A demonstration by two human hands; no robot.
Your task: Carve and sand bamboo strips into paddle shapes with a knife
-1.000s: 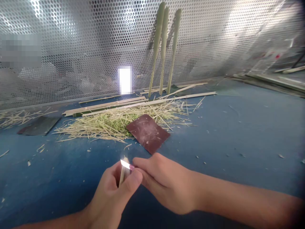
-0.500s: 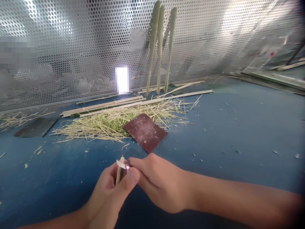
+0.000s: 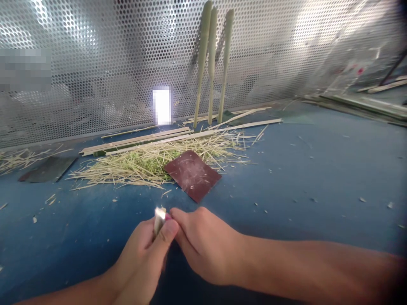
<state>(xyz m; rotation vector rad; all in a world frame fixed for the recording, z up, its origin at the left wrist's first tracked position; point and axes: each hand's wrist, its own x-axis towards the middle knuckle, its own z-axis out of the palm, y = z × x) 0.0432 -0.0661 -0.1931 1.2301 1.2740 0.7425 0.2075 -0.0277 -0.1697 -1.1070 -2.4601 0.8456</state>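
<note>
My left hand is closed around a short pale bamboo stick, its upper end showing above the fingers. My right hand is closed on a small knife with a bright blade and a pinkish part next to it. The blade lies across the stick near its top end. My left thumb presses up against the knife close to the right fingers. Most of the knife's handle and the lower part of the stick are hidden in my hands.
Beyond my hands, dark red sandpaper rests on a pile of bamboo shavings. Long bamboo strips lie behind it. Three carved bamboo pieces lean on a perforated metal panel. A dark sheet lies left.
Both hands have shifted slightly left, with the right hand a little lower. The blade has turned more upright against the stick and catches more light.
</note>
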